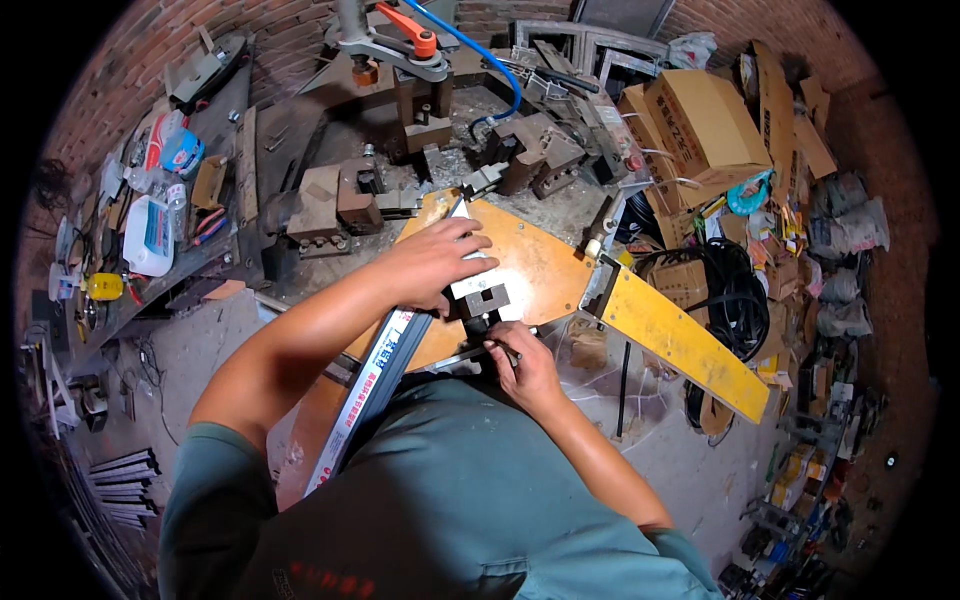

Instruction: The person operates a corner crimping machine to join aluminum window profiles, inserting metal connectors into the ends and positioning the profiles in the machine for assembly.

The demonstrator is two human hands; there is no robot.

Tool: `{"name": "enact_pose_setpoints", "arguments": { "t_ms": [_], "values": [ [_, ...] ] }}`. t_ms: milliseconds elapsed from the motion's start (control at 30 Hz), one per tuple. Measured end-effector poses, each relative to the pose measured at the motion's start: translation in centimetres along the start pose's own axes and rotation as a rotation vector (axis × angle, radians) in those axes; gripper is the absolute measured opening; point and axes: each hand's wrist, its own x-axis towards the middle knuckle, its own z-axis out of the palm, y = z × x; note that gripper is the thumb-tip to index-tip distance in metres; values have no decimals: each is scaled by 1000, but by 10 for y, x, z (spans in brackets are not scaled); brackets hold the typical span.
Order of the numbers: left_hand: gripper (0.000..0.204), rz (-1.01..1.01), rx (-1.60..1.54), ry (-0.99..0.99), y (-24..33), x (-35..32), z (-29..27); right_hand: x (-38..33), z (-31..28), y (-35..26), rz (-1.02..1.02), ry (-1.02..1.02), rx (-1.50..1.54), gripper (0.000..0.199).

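A long aluminium profile (375,385) with white printed film and a dark side slants from beside my torso up onto the orange-tan machine table (535,262). My left hand (440,262) lies over its upper end, fingers and thumb wrapped round it. Just right of that hand sits a small dark metal block (488,299) with a square opening, fixed at the table's near edge. Below the block, my right hand (522,366) is closed, thumb and fingers together at a small dark part; what they hold is mostly hidden.
A yellow arm (685,345) extends right from the table. Steel clamp blocks (535,150) and an orange-handled lever (408,32) stand beyond it. Bottles (150,235) crowd a left bench. Cardboard boxes (705,125) and coiled black cable (735,300) are piled at right.
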Motion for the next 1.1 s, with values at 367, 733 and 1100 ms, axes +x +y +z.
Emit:
{"name": "enact_pose_setpoints", "arguments": {
  "t_ms": [367, 733, 1100],
  "values": [
    [83, 150, -74, -162, -28, 32, 17, -20, -7, 3, 281, -104, 91, 8],
    [82, 155, -139, -129, -33, 33, 20, -29, 11, 32, 1001, 241, 1057, 28],
    [84, 177, -164, -111, -35, 34, 19, -25, 20, 45, 1095, 290, 1261, 29]
  ]
}}
